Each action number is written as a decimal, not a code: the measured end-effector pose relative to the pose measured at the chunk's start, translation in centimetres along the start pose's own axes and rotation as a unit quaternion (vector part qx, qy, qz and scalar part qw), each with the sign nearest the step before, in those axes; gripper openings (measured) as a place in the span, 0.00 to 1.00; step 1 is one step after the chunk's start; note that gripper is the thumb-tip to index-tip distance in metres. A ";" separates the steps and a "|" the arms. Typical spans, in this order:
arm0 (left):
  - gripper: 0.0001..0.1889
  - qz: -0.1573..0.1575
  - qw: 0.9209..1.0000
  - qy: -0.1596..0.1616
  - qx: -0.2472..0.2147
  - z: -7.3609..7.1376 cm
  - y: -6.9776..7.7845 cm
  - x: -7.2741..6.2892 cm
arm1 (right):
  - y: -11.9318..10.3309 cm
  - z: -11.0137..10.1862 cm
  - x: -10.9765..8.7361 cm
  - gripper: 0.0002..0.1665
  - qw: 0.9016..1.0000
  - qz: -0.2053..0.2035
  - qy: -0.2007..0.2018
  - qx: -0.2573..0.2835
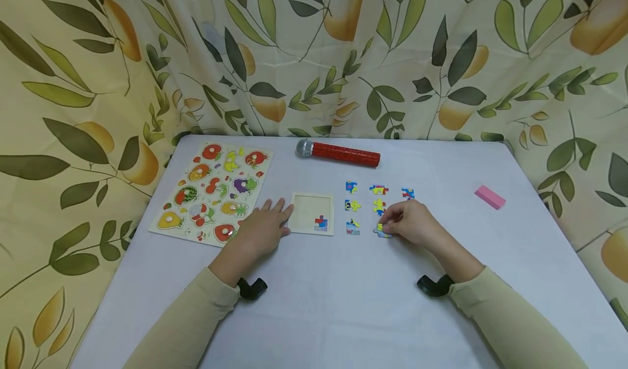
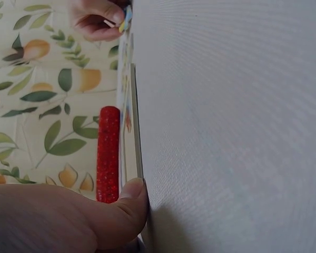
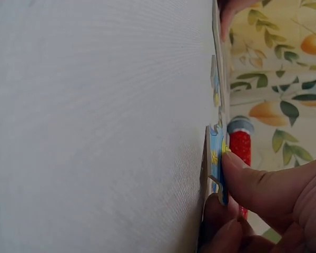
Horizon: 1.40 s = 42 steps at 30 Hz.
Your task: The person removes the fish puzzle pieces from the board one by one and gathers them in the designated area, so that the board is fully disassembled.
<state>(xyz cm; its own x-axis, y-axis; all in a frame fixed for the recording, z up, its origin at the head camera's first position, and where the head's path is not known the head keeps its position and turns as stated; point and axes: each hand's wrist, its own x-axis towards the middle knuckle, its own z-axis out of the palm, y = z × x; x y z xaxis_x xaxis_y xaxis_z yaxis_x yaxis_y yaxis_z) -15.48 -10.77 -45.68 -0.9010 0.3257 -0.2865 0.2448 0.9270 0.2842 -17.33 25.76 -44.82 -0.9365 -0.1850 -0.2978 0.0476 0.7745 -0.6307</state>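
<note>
My right hand (image 1: 411,223) pinches a blue and yellow jigsaw piece (image 3: 215,153) between thumb and fingers, and in the right wrist view the piece stands tilted at the tabletop. My left hand (image 1: 262,228) lies with fingers spread at the left side of a square wooden puzzle tray (image 1: 294,214). Its thumb (image 2: 131,188) rests against the tray's edge in the left wrist view. One jigsaw piece (image 1: 321,223) sits in the tray's lower right corner. Between tray and right hand, several loose pieces (image 1: 352,205) lie in rows, some partly behind the fingers.
A fruit puzzle board (image 1: 196,211) lies at the left, partly under the left hand. A red microphone (image 1: 345,155) with a silver head lies at the back. To the right is a pink block (image 1: 490,197). A patterned curtain (image 1: 314,58) hangs behind the white-covered table (image 1: 314,314).
</note>
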 end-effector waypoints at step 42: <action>0.34 -0.007 1.000 -0.003 0.012 -0.3 0.5 -0.1 | -2.6 0.9 1.0 0.14 0.998 -0.045 0.026 -0.042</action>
<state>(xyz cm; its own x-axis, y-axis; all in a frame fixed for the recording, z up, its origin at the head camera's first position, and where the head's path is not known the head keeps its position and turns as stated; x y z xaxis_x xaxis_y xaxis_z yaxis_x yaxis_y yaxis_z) -15.42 -10.41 -45.22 -0.9022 0.3135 -0.2963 0.2402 0.9356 0.2586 -18.11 23.05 -44.16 -0.9523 -0.2268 -0.2044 -0.0648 0.8043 -0.5907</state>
